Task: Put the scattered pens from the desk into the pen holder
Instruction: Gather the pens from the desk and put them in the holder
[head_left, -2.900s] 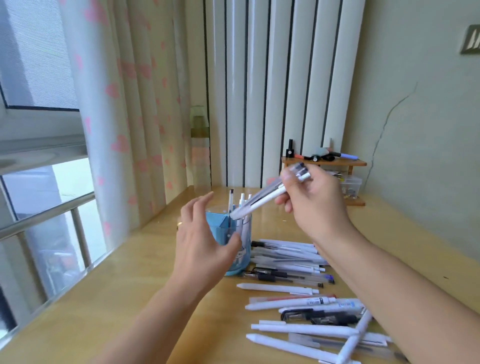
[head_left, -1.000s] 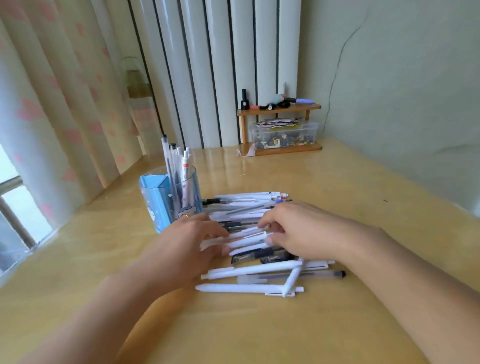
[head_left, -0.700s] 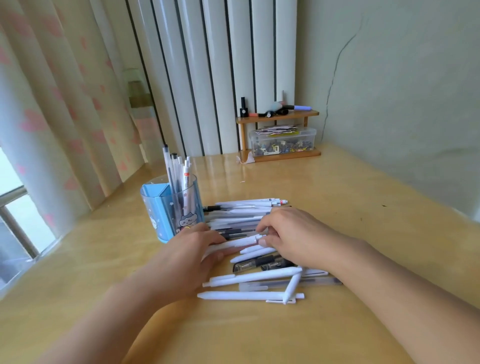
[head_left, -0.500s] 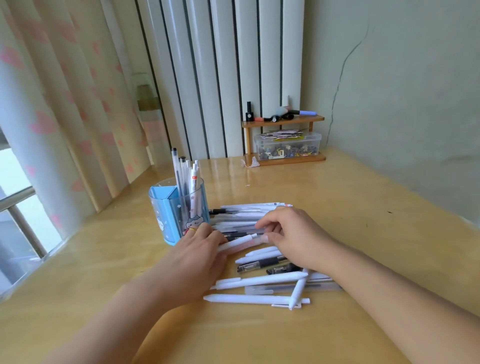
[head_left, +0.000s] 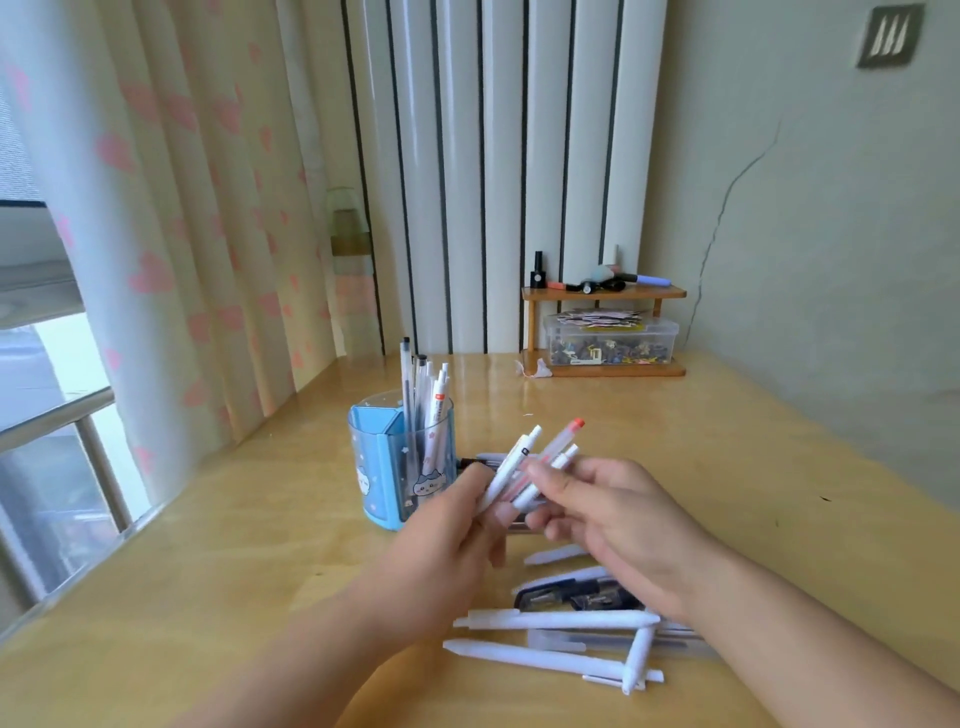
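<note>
Both hands had risen off the pile since half a second earlier, when they lay flat on the scattered pens; they now held a small bundle of pens (head_left: 530, 467) above the surface (head_left: 727, 467). Left hand (head_left: 447, 540) gripped the lower ends of the bundle, fingers curled closed around them. Right hand (head_left: 618, 514) pinched the same bundle from the other side, thumb and fingers closed on the barrels. Three upper ends fanned up and to the right, two white and one tipped red; motion blur hid the exact count. Pen holder (head_left: 402, 462), blue and clear with a cartoon print, stood upright on the surface just left of the hands and already contained several upright pens (head_left: 423, 384). Remaining scattered pens (head_left: 561, 639), mostly white with a few dark ones, lay on the surface below and between the forearms. Background: a small wooden shelf (head_left: 602, 296) with a clear box (head_left: 610, 343) beneath its top stood against the far wall, well apart from the hands. A heart-patterned curtain (head_left: 171, 208) hung at left.
</note>
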